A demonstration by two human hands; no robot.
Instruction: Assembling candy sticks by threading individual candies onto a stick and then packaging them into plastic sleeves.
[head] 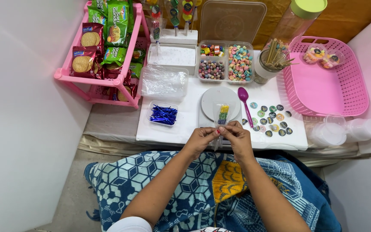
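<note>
My left hand [201, 140] and my right hand [237, 136] meet at the table's front edge, both pinching the lower end of a narrow clear bag [223, 115] that holds a column of coloured candies. The bag lies over a small white kitchen scale [209, 101]. A purple spoon [244, 99] rests just right of the scale. Round stickers [271, 118] are spread on the white table right of my hands. A small clear tray of blue twist ties [163, 114] sits to the left.
A divided clear box of candies [226, 63] stands behind the scale, its lid [232, 19] propped behind. Left is a pink rack [67, 75] of biscuit packs. Right is a pink basket [323, 81], a jar of wooden sticks [269, 60], a tall bottle [299, 17] and clear cups [344, 129]. Clear bags [164, 80] lie in a tray.
</note>
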